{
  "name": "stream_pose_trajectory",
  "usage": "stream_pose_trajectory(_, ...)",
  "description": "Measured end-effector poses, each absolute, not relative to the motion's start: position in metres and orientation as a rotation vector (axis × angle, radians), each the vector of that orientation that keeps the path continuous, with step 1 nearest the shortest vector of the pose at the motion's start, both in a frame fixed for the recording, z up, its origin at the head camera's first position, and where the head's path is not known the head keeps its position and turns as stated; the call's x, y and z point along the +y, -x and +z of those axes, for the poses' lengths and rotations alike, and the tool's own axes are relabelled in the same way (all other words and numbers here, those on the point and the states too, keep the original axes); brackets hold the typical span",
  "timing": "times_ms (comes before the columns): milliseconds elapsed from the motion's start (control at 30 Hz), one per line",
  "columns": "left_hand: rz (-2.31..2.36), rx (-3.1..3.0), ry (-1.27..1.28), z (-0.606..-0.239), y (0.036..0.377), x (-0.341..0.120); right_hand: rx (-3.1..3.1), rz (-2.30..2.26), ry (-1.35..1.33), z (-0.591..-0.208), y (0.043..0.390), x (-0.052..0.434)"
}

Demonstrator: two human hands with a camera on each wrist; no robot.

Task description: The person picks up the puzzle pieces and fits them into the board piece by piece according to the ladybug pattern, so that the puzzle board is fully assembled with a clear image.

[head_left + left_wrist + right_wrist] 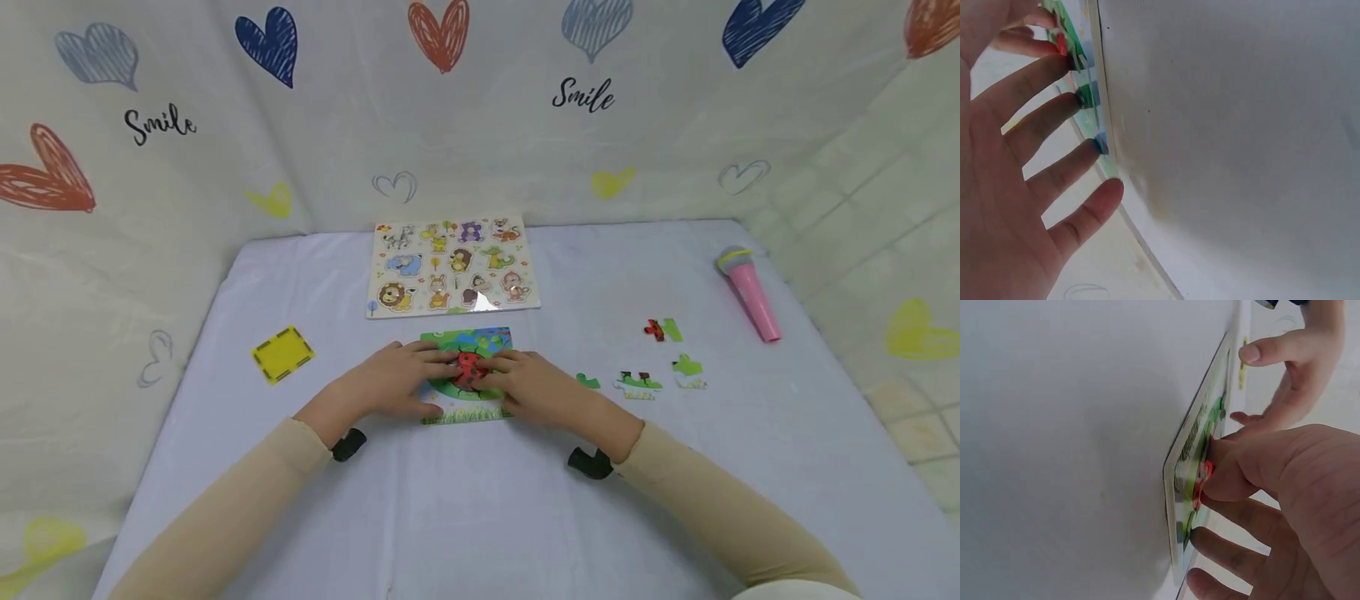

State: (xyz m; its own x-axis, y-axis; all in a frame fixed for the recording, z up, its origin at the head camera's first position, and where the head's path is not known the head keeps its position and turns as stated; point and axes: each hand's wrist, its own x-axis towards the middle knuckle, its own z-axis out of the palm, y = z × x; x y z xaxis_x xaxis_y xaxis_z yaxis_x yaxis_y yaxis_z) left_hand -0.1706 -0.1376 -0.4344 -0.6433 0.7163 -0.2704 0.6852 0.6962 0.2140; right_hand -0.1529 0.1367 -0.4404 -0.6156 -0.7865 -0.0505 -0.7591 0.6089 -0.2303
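A table (pixel 465 517) covered with a pale lilac cloth carries everything, with a heart-printed sheet hung behind and beside it. Near the middle of its far edge lies an animal puzzle board (pixel 452 265), flat and face up. Just in front of that, toward the middle of the table, lies a smaller ladybug puzzle (pixel 468 342), a green and blue picture with a red ladybug at its centre and a strip of grass along its near edge.

Both hands rest on this smaller puzzle. The left hand (pixel 397 382) lies flat with its fingers spread, the fingertips (pixel 1088 100) pressing down on the puzzle's surface from its left side. The right hand (pixel 536 387) comes in from the right side, its fingers (pixel 1222 456) slightly bent and pressing on the red middle part; the two hands nearly meet over the ladybug. Neither hand pinches or lifts anything.

By the far right corner of the table lies a pink toy microphone (pixel 748 293) on its side. Toward the left edge sits a yellow card (pixel 282 353) with a dark dashed border. To the right of the right hand, four loose puzzle pieces (pixel 639 383) are scattered, green, white and red, well apart from the edges.
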Motion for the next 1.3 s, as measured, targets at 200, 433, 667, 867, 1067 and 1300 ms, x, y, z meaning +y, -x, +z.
stream_pose_trajectory(200,0.22,2.542,-1.076,-0.441,0.168,-0.146,2.657,-0.296,1.24,-0.445,0.145,0.144)
stream_pose_trajectory(433,0.253,2.561,-1.114,-0.444,0.155,-0.15,2.669,-0.307,1.236,-0.456,0.141,0.148)
stream_pose_trajectory(667,0.23,2.57,-1.111,-0.44,0.149,-0.145,2.717,-0.328,1.223,-0.459,0.136,0.147)
stream_pose_trajectory(867,0.208,2.552,-1.09,-0.433,0.147,-0.139,2.716,-0.306,1.216,-0.457,0.134,0.148)
stream_pose_trajectory(1067,0.188,2.579,-1.099,-0.434,0.15,-0.14,2.672,-0.249,1.313,-0.453,0.131,0.165)
stream_pose_trajectory(1300,0.166,2.59,-1.074,-0.438,0.156,-0.147,2.724,-0.419,1.275,-0.428,0.139,0.213)
